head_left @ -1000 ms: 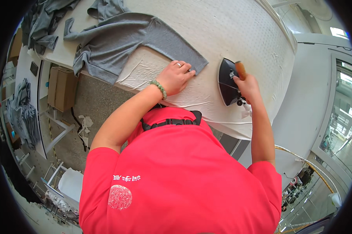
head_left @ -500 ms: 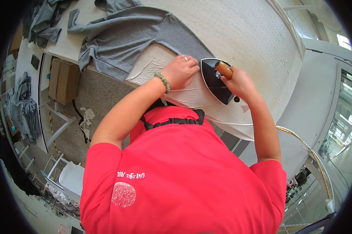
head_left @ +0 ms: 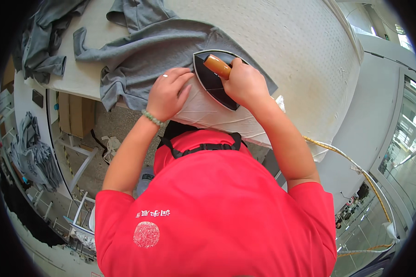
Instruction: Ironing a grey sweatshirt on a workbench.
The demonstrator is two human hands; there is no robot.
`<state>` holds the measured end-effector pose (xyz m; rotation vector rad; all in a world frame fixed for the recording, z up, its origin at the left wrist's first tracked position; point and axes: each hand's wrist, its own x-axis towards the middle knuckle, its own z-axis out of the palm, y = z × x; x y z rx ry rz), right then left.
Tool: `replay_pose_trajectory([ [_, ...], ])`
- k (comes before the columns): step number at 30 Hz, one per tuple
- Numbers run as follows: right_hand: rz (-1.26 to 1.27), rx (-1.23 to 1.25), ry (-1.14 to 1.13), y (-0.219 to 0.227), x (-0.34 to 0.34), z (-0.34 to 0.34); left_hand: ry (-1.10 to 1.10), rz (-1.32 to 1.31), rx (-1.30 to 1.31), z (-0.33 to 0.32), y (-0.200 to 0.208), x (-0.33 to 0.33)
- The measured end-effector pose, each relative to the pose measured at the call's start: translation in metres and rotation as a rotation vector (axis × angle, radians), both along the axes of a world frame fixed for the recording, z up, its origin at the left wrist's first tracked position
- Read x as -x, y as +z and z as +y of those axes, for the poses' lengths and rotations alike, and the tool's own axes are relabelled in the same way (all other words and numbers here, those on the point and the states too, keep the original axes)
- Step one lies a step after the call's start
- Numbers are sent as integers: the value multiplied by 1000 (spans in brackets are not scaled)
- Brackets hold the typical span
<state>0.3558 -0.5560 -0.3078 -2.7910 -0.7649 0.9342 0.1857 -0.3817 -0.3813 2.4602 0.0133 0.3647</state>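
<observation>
An iron (head_left: 209, 82) with a black body and wooden handle rests on the grey garment (head_left: 148, 44), partly over the white padded cover (head_left: 305, 60). My right hand (head_left: 247, 83) is closed around the iron's handle. Just left of the iron, my left hand (head_left: 167, 92) lies at the garment's near edge, fingers stretched and thumb apart. Its fingertips come close to the iron's side. The garment is spread out with wrinkled folds on its left part, and one end hangs over the table's near edge. What lies under the iron is hidden.
Another grey garment (head_left: 41, 44) is heaped at the far left of the table. Below on the left are a cardboard box (head_left: 81, 115) and a stack of grey garments (head_left: 35, 152). A yellow and white hose (head_left: 337, 150) runs along the right side.
The iron in my right hand has moved left, from the bare cover onto the garment. My left hand has also shifted left, its fingers spreading more. The garment's right end now shows beyond the iron.
</observation>
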Motion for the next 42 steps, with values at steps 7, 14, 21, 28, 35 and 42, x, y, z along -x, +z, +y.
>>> replay_pose_trajectory([
  [7, -96, -32, -271, -3, -18, 25, 447, -90, -92, 135, 29, 6],
  [14, -78, -10, -313, 0, -40, 38, 436, 181, -214, 216, -6, -14],
  [21, -154, 85, -693, -20, -63, -146, 290, 536, 2, 230, 3, 3],
  [28, -490, 228, -714, -12, -87, -250, 179, 483, -177, 238, -6, -1],
  [35, -687, -202, -146, -64, -25, -144, 224, 322, -28, 203, 80, -59],
  [42, -360, -514, -433, 25, -60, -198, 238, 55, 444, 166, 225, -115],
])
